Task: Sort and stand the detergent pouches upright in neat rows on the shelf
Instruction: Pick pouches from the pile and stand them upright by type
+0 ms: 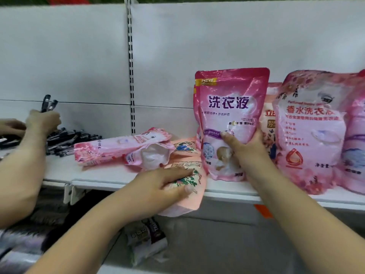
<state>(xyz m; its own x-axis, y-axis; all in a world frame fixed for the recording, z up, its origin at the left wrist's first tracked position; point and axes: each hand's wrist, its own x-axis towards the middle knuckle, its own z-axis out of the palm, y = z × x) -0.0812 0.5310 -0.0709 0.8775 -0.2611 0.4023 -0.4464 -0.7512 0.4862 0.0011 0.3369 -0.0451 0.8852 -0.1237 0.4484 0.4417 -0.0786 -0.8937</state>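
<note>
My right hand (244,147) grips the lower right side of an upright pink detergent pouch (231,107) that stands on the white shelf (98,177). My left hand (167,183) lies on a peach floral pouch (189,196) that hangs over the shelf's front edge, thumb curled around its side. Two pink pouches (122,148) lie flat to the left of the upright one. Another peach pouch (184,146) lies behind them. A large pink perfumed pouch (312,131) stands at the right, with an orange-labelled pouch (269,119) partly hidden behind it.
Another person's hands (42,120) at the far left hold black pens above a pile of pens (69,140) on the shelf. A slotted upright (130,66) divides the white back panel. Packets (146,240) lie on the lower shelf. More pink pouches (357,139) stand at the right edge.
</note>
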